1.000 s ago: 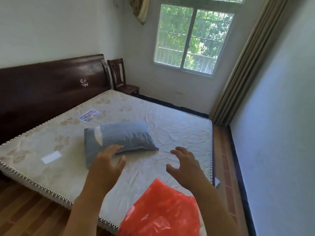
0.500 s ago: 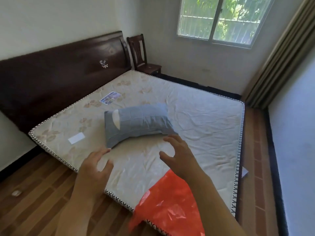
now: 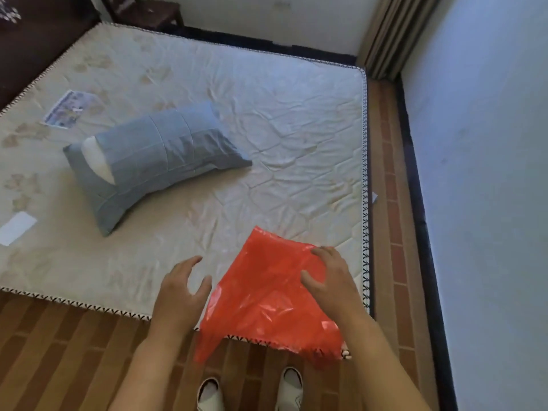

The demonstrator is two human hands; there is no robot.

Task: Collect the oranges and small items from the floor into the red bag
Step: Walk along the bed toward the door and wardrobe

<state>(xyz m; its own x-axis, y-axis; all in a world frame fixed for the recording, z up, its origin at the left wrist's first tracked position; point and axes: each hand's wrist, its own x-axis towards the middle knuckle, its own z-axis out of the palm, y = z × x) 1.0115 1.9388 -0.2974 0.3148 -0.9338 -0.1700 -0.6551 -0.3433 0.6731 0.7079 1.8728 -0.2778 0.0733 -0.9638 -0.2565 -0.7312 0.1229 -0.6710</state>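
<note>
Nearest you, two white slippers (image 3: 249,391) stand on the wooden floor (image 3: 59,351) at the bed's near edge. No oranges or small items show on the visible floor.

Just beyond them, the red bag (image 3: 267,301) lies flat on the near right corner of the mattress (image 3: 281,120), its lower edge hanging over the piped border toward the floor. A second ago it sat at the bottom of the view below both hands; your view has since dropped, and both hands have come down to it.

Your right hand (image 3: 329,280) now rests on the bag's far right part, fingers curled over the plastic. Whether it pinches the film or only presses on it cannot be told. Your left hand (image 3: 181,292) hovers just beside the bag's left edge, fingers spread and relaxed, holding nothing.

Judgement: the step in hand is picking up the bag, and collection has not begun. Thin film is likely to slip and cling, so secure a handle or the mouth edge before lifting.

Farther back, a blue-grey pillow (image 3: 154,155) lies at mid-mattress. A white card (image 3: 16,228) and a printed leaflet (image 3: 69,109) lie at the far left. A curtain (image 3: 394,34) hangs at the far right corner.
</note>
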